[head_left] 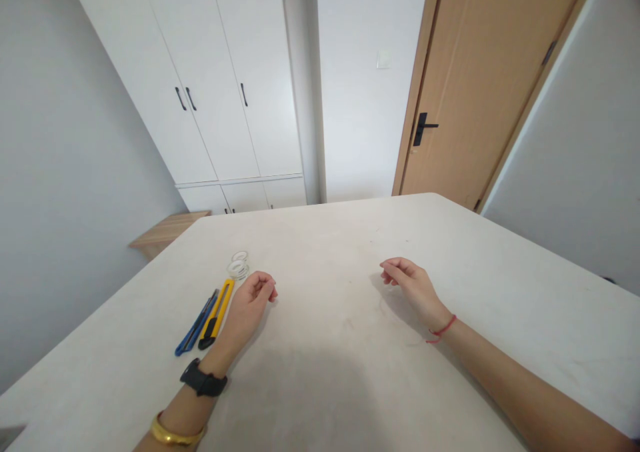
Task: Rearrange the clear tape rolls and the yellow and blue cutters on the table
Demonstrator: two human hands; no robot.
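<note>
My left hand (254,299) rests on the white table (320,372), its fingers curled in loosely with nothing visible in them. Just left of it lies a yellow utility knife (217,313) with a black end, and alongside that a blue utility knife (196,325). Beyond the knives are a few rolls of clear tape (238,267), partly overlapping, close to the left hand but apart from it. Over on the right, my right hand (406,280) lies with bent fingers and thumb drawn together, and nothing shows in its grip. Bare tabletop separates the two hands.
White cabinets (225,105) with black handles stand past the far table edge. To the right of them is a wooden door (480,72). A wooden shelf (167,232) sits low at the left, behind the table's far left corner.
</note>
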